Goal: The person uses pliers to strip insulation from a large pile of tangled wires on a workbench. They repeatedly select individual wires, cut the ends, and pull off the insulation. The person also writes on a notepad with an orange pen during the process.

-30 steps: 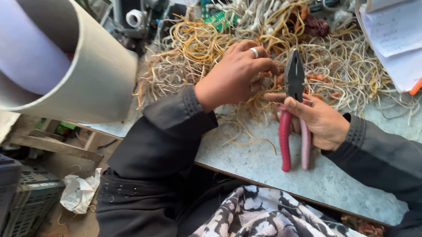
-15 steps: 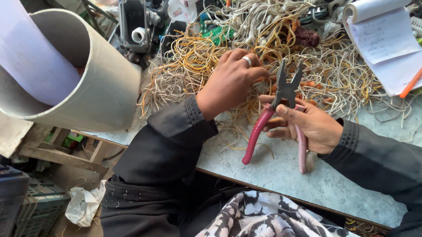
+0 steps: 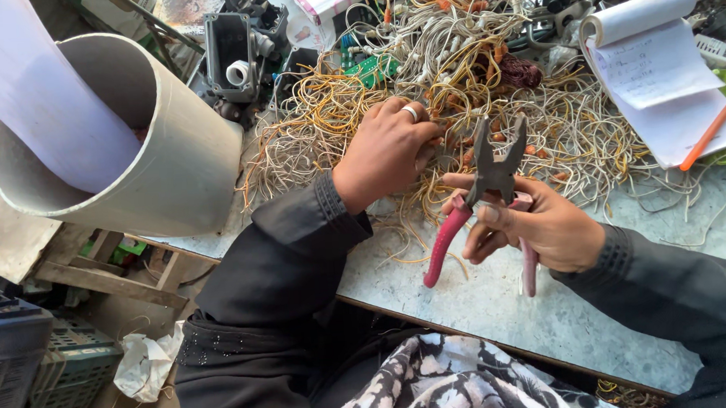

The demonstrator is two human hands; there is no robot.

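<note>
My right hand (image 3: 541,227) grips a pair of pliers (image 3: 488,192) with pink handles and dark jaws spread open, pointing up toward the wire pile. My left hand (image 3: 385,148), a ring on one finger, rests on a big tangle of thin yellow, white and orange wires (image 3: 456,81), its fingertips pinching into the strands just left of the plier jaws. Both arms wear dark sleeves. The pale, speckled tabletop (image 3: 503,305) lies under both hands.
A large grey plastic pipe (image 3: 150,150) with a white sheet inside stands at the table's left end. A notepad (image 3: 666,85) with an orange pencil (image 3: 710,132) lies at right. Black housings (image 3: 236,44) and a green circuit board (image 3: 376,67) sit behind the wires. Crates (image 3: 21,376) stand on the floor.
The pliers went from handles together to spread wide, jaws now open. My right hand lifted them toward the wires; my left hand stayed on the pile.
</note>
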